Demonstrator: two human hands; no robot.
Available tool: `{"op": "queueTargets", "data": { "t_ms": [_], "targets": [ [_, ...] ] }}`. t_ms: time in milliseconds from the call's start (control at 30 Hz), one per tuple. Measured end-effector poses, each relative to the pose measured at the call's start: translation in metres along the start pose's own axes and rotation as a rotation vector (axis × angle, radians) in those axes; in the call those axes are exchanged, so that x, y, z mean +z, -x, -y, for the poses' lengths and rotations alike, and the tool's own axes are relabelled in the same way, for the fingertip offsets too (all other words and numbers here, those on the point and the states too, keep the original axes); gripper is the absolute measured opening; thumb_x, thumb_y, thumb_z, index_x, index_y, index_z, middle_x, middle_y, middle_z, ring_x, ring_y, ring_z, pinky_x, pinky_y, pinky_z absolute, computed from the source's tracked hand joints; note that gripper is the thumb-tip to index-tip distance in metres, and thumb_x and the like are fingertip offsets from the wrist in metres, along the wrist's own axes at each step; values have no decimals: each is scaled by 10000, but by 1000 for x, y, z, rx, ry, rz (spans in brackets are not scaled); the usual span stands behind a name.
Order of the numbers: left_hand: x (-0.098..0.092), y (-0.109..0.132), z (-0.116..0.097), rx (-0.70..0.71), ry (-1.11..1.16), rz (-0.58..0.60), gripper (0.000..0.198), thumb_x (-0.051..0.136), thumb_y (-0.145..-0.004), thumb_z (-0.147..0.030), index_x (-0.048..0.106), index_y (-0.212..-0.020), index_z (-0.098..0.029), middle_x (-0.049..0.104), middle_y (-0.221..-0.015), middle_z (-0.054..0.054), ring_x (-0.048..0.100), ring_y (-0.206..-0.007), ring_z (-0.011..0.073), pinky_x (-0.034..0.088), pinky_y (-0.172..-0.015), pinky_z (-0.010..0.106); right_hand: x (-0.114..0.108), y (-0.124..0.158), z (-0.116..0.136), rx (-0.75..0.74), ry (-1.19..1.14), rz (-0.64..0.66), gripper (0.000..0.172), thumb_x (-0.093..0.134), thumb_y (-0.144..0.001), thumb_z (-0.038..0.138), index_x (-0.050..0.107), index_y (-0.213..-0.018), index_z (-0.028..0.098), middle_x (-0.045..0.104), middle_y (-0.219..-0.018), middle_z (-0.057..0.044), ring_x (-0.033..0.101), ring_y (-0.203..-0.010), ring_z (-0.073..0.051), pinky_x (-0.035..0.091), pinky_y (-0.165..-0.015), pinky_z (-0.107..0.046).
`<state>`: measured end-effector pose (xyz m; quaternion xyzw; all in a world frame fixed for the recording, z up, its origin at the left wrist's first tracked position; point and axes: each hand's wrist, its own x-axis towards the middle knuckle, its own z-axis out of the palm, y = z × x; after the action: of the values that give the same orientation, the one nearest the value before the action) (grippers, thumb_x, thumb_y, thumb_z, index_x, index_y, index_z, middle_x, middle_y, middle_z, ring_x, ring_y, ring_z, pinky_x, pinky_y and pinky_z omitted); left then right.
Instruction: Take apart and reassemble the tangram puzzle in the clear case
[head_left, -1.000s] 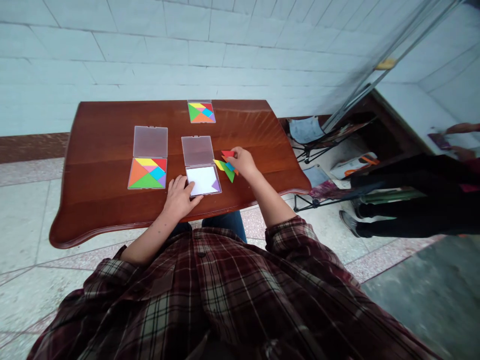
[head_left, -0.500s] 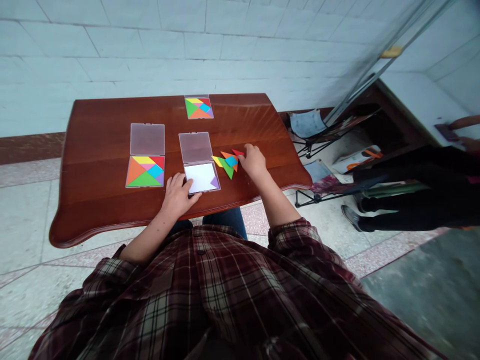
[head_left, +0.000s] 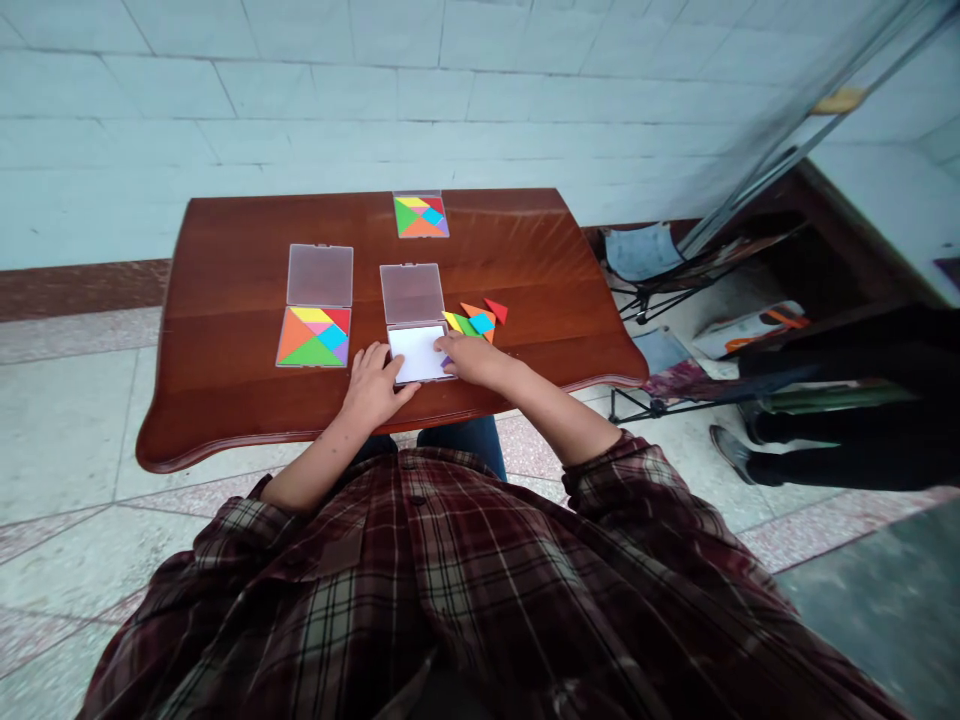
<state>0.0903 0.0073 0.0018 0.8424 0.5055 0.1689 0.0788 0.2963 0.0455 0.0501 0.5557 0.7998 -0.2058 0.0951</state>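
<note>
My left hand lies with its fingers spread on the near left corner of a white puzzle tray, whose clear lid is folded open behind it. My right hand is at the tray's near right corner, fingertips pinched on a small purple piece that lies in the tray. Just right of the tray sits a cluster of loose coloured pieces in yellow, green, blue and orange. A red triangle lies a little apart from them.
On the brown wooden table, an open case holds a full coloured puzzle at the left. A closed puzzle case is at the far edge. A folding chair with clutter and another person's dark legs are at the right.
My right hand left the red triangle beside the loose pieces and came back left to the tray's near right corner, onto the purple piece. My left hand stayed on the tray.
</note>
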Motion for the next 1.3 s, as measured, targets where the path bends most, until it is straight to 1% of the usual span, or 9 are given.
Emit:
{"op": "queueTargets", "data": {
  "t_ms": [200,467,600,700,767,867,1000,1133,1300],
  "targets": [
    [0,0,0,4,-6,-2,468,565,-844,-473,634,-1159,-133,521,-1265,187,426,-1262,365,326,-1082,518,1,-9,-16,-87,-57,-24,324,699,-746,131,631,-1058,182,568,-1185,-88,571,-993,-193,406,-797,-269],
    [2,1,1,-17,20,4,459,576,-838,-470,631,-1180,-169,515,-1292,173,407,-1288,372,302,-1093,545,-16,-7,-15,-155,3,107,220,744,-694,126,631,-870,195,592,-1056,-48,555,-857,-170,352,-680,-260],
    [2,1,2,-7,-12,10,484,563,-847,-479,623,-1199,-153,509,-1298,187,410,-1288,374,311,-1089,536,-21,-14,-12,-158,-56,158,190,746,-666,103,606,-755,196,608,-845,-5,535,-775,-152,336,-651,-255],
    [3,1,3,0,-10,4,486,555,-850,-486,621,-1202,-157,511,-1298,189,414,-1283,376,316,-1081,543,-19,-20,-18,-192,-245,162,170,701,-696,90,564,-677,188,572,-691,35,513,-697,-118,348,-649,-238],
    [3,1,3,3,-8,-5,484,547,-853,-491,620,-1200,-163,512,-1297,185,414,-1280,376,315,-1079,548,-17,-24,-31,-177,-466,56,151,668,-725,116,543,-680,187,556,-655,50,507,-644,-101,372,-636,-232],
    [3,1,4,14,-23,-18,484,519,-868,-489,618,-1194,-145,519,-1280,191,419,-1275,377,323,-1075,538,-16,-25,-64,-53,-800,-285,102,626,-747,157,532,-751,197,570,-671,46,529,-613,-99,421,-618,-241],
    [3,1,3,1,-41,-40,479,491,-881,-483,616,-1185,-135,530,-1266,195,427,-1271,378,335,-1068,532,-10,-15,-122,281,-914,-696,98,579,-776,174,500,-738,217,515,-612,47,513,-550,-108,448,-604,-276],
    [5,1,2,-44,-41,-64,469,493,-878,-470,611,-1190,-141,525,-1284,191,418,-1287,384,324,-1077,539,8,2,-158,497,-805,-690,117,535,-800,178,500,-699,224,504,-571,35,523,-556,-134,471,-667,-331],
    [4,2,1,-72,-22,-56,468,503,-868,-455,606,-1189,-130,522,-1295,191,400,-1306,393,301,-1093,548,19,15,-153,545,-561,-630,79,521,-811,154,584,-775,185,604,-710,-29,558,-689,-156,450,-743,-325]
  ]
}}
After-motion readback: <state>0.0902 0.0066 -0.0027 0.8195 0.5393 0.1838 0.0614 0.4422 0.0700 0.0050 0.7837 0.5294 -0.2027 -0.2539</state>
